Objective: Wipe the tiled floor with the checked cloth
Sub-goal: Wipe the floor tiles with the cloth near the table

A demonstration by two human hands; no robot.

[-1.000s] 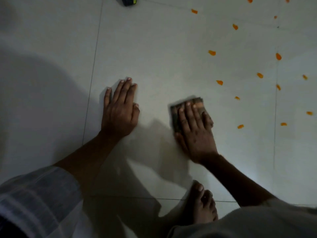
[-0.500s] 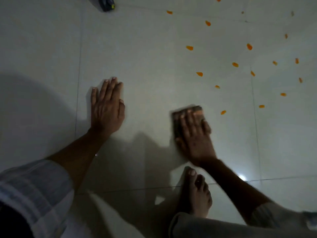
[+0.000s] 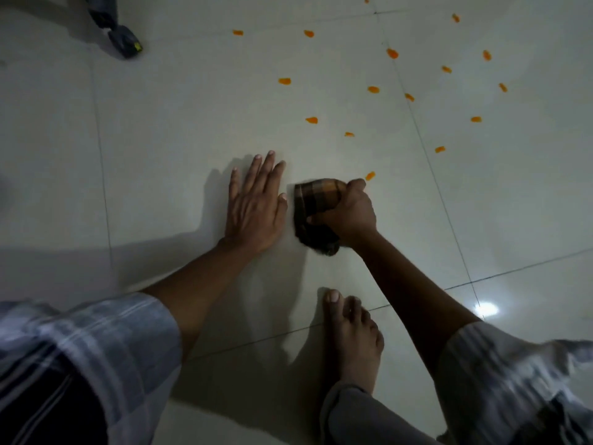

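**Cloth bunched in right hand, on the floor**

Right hand [image 3: 348,213] closed around the checked cloth [image 3: 316,203], fingers curled over its top, the wad pressed against the pale floor [image 3: 167,149]. Left hand [image 3: 255,207] flat on the tile just beside the cloth, fingers straight and slightly spread, holding nothing. Bare foot [image 3: 351,335] below the cloth, near a grout line. Orange bits [image 3: 312,120] scattered beyond the hands, the nearest one just past the right knuckles. Dark object [image 3: 123,43] at upper left, well apart.
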